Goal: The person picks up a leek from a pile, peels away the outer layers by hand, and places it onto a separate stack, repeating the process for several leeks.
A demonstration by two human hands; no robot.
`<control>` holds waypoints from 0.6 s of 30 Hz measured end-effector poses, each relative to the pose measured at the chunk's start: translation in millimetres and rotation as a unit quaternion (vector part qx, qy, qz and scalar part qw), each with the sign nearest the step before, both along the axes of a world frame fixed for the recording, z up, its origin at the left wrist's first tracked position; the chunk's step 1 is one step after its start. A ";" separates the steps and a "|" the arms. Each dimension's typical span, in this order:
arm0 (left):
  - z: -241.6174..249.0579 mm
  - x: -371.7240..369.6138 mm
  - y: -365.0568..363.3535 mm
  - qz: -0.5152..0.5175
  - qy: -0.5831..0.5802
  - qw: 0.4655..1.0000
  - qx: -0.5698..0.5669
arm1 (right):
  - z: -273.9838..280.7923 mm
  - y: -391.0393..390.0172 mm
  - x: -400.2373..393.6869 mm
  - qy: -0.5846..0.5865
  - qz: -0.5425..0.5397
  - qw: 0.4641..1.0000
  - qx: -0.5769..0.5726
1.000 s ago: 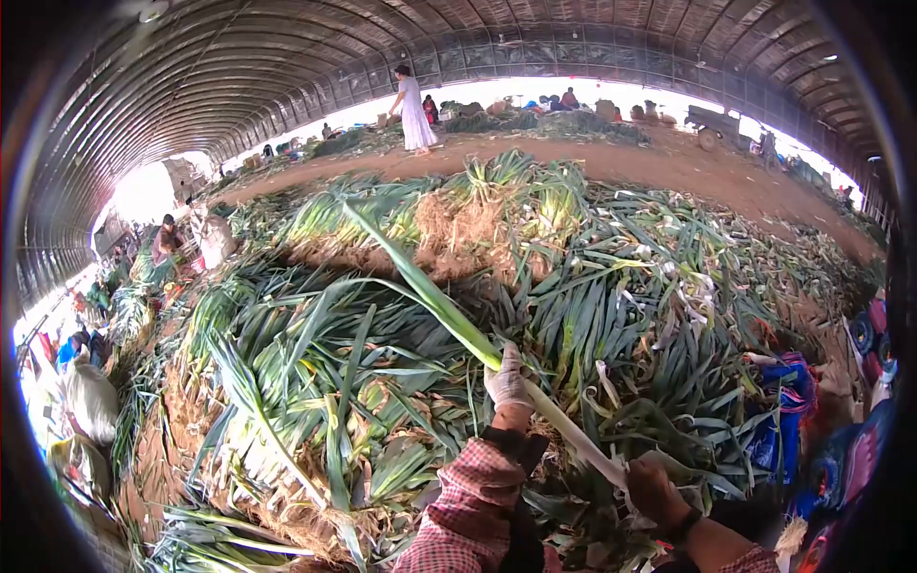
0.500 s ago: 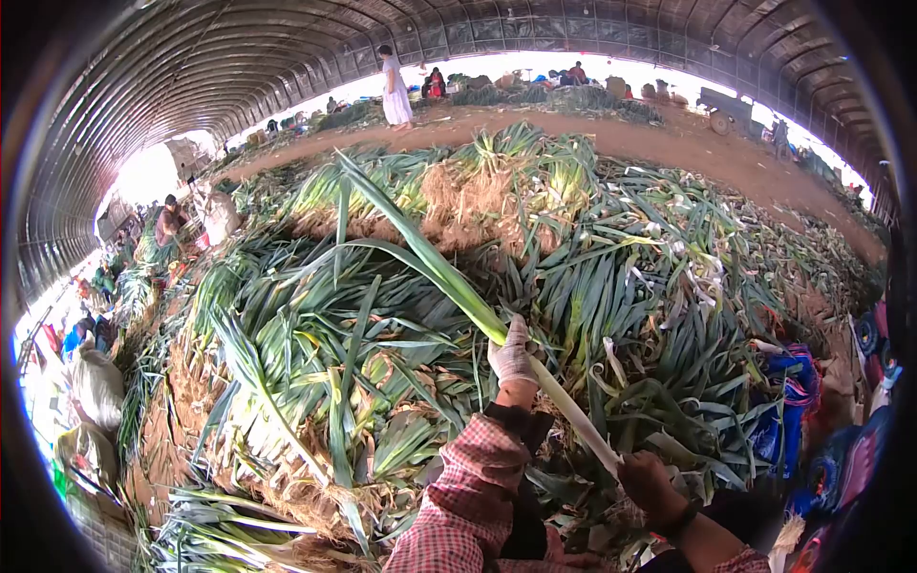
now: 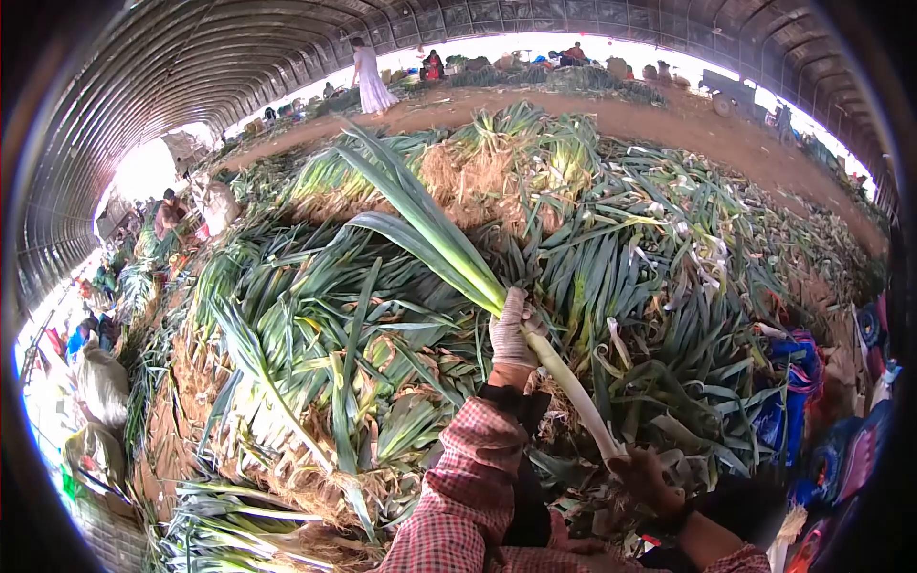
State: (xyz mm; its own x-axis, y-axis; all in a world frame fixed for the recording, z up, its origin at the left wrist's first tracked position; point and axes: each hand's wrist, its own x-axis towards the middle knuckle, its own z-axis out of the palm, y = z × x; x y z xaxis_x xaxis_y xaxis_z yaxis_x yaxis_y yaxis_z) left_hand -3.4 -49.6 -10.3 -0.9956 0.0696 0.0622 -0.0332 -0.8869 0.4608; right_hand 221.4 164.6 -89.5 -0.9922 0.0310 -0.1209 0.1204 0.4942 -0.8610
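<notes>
I hold one long leek [image 3: 449,253] across a big heap of leeks [image 3: 315,334]. My left hand [image 3: 512,329], in a white glove with a red checked sleeve, grips the stalk where the white shaft meets the green leaves. My right hand [image 3: 650,477] grips the root end of the same leek at the lower right. The green leaves fan up and to the left above the heap.
Piled leeks with earthy roots [image 3: 468,191] fill the middle. A dirt path [image 3: 669,124] runs behind them under an arched roof. A person in a white dress [image 3: 368,81] walks at the back. Other people [image 3: 167,220] sit at the left. Blue cloth [image 3: 788,382] lies at the right.
The leek has swung upward and its leaves stand steeper. My left hand has risen along the stalk. The person in white has walked left.
</notes>
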 end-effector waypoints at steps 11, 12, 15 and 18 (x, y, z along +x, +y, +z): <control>-3.9 -0.9 -10.5 -0.130 0.128 0.969 0.166 | 13.1 -28.8 11.2 -0.144 -0.158 0.924 -0.318; -2.1 -1.4 -11.1 -0.155 0.162 0.951 0.211 | 11.7 -30.6 13.6 -0.148 -0.147 0.916 -0.343; 3.5 7.3 -11.8 -0.120 0.180 0.956 0.196 | 25.4 -37.9 18.2 -0.138 -0.115 0.908 -0.378; 2.4 -3.2 0.7 0.021 0.000 0.996 0.092 | -23.4 -11.4 1.1 -0.036 -0.174 0.918 -0.356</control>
State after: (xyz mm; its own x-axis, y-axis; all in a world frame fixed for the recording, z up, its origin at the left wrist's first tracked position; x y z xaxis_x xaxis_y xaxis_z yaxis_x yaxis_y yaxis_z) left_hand -6.6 -48.9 -7.9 -0.9975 0.0151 0.0693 0.0057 -0.9571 0.2898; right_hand 222.6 153.2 -112.9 -0.9259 0.2312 -0.2987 0.2341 -0.2692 -0.9342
